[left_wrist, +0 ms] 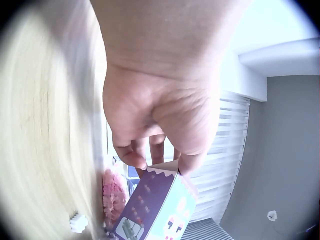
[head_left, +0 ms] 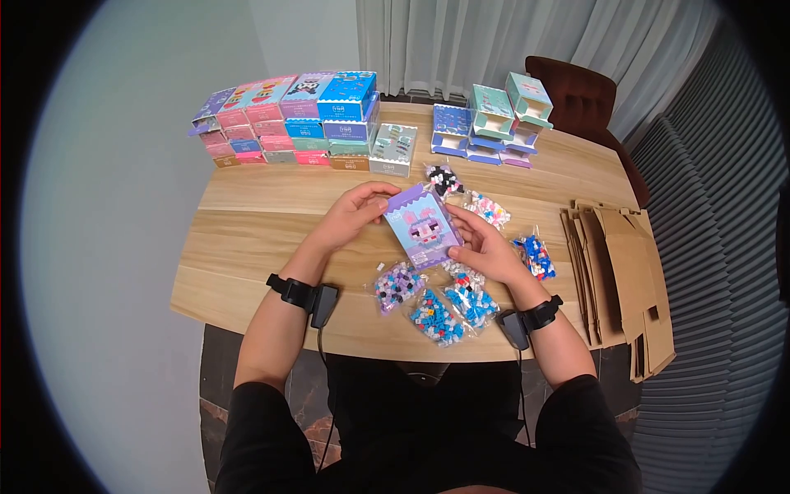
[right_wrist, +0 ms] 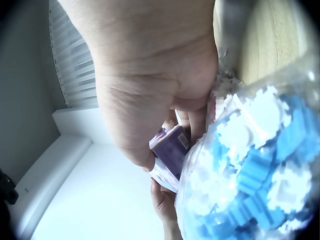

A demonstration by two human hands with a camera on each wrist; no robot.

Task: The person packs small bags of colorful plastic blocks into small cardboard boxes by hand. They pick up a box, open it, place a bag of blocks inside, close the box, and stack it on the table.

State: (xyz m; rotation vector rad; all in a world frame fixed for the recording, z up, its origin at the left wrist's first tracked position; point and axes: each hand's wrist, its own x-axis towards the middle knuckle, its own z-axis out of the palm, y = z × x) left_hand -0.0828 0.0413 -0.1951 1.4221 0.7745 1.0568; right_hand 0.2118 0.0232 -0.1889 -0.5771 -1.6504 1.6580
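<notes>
A purple toy-block box (head_left: 424,232) with a pink-eared figure on its front is held tilted between the two hands above the table. My left hand (head_left: 355,216) pinches its upper left end between thumb and fingers, as the left wrist view shows at the scalloped edge. The right hand (head_left: 491,251) grips the lower right side, thumb on the front. Just below the box lie clear bags of small blocks: a purple one (head_left: 399,286) and a blue one (head_left: 436,319). Another bag of blue and white blocks (right_wrist: 250,170) looms large beside the right hand in the right wrist view.
Stacked small boxes (head_left: 284,123) stand at the back left, and opened boxes (head_left: 492,111) at the back right. Bags with black (head_left: 443,179), pink-white (head_left: 487,207) and blue blocks (head_left: 536,258) lie farther out. Flattened brown cardboard (head_left: 621,272) covers the right edge.
</notes>
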